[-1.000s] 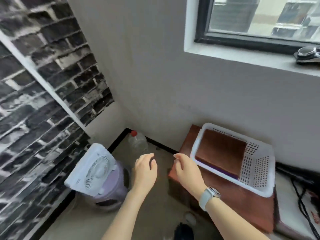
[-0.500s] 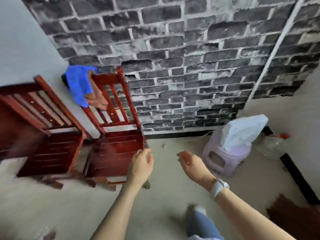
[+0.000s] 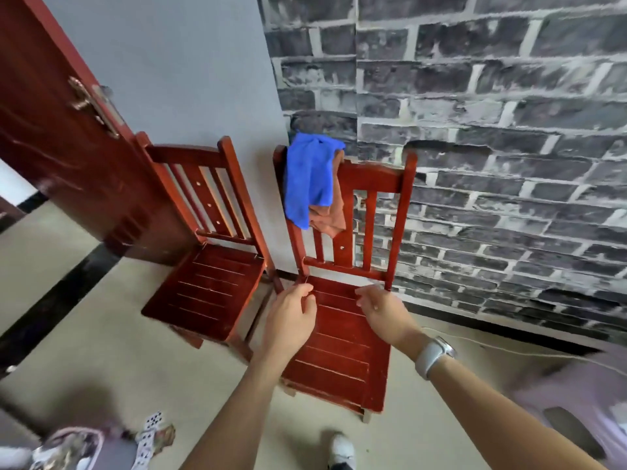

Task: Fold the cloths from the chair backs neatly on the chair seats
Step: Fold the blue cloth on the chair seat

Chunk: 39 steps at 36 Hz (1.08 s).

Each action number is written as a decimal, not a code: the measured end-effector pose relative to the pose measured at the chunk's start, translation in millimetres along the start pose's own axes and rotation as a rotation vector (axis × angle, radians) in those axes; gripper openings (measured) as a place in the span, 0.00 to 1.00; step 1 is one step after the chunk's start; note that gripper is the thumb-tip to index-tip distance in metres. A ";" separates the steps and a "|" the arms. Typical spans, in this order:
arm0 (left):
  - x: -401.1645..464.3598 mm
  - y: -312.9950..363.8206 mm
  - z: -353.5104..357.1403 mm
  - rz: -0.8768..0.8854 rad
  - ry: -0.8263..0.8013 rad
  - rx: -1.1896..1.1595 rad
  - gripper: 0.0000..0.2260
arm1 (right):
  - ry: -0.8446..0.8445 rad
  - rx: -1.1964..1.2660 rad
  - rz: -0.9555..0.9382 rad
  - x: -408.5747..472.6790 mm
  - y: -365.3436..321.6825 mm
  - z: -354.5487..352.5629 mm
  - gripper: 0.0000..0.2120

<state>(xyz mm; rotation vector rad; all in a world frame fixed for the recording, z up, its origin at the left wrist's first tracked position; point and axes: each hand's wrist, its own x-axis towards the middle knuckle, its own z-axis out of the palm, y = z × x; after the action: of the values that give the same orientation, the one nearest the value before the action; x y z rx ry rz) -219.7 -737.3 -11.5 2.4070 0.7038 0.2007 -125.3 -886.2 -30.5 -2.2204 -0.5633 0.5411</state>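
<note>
This is looking like a room in a home. Two small red wooden chairs (image 3: 210, 266) are standing side by side on a pale tiled floor (image 3: 84, 351), one against a plain grey wall (image 3: 176, 79), the other against a wall papered with dark brick (image 3: 492, 147). A red wooden door (image 3: 57, 137) with a metal handle (image 3: 91, 103) is standing open at the left. A blue cloth (image 3: 307, 184) and a brown cloth (image 3: 330, 215) are hanging over one chair back.

No text, label, brand or number is legible anywhere in the view; the watch face is turned away.
</note>
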 end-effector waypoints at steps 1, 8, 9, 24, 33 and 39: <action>24.6 -3.1 -10.4 0.013 0.004 0.009 0.14 | 0.020 0.011 -0.005 23.6 -10.9 0.6 0.13; 158.5 -17.6 -69.2 0.044 0.049 0.012 0.14 | 0.248 -0.004 -0.076 171.8 -85.2 -10.8 0.14; 172.3 -19.8 -75.0 0.042 0.058 0.010 0.14 | 0.275 -0.037 -0.094 193.0 -95.2 -13.3 0.15; 301.7 -52.5 -133.8 0.139 0.008 -0.052 0.15 | 0.239 -0.683 -0.085 375.4 -173.1 -29.0 0.18; 372.8 -35.5 -161.3 0.276 -0.142 -0.259 0.17 | 0.256 -0.291 -0.243 368.0 -218.9 -61.8 0.14; 396.2 30.1 -171.2 0.460 -0.299 -0.504 0.29 | 0.328 -0.030 -0.433 318.6 -264.6 -127.6 0.14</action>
<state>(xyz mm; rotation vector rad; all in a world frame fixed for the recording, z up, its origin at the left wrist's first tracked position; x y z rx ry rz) 77.2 -457.9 133.2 2.0098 -0.0480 0.1729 143.5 -624.2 186.0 -2.0684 -0.8458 -0.0547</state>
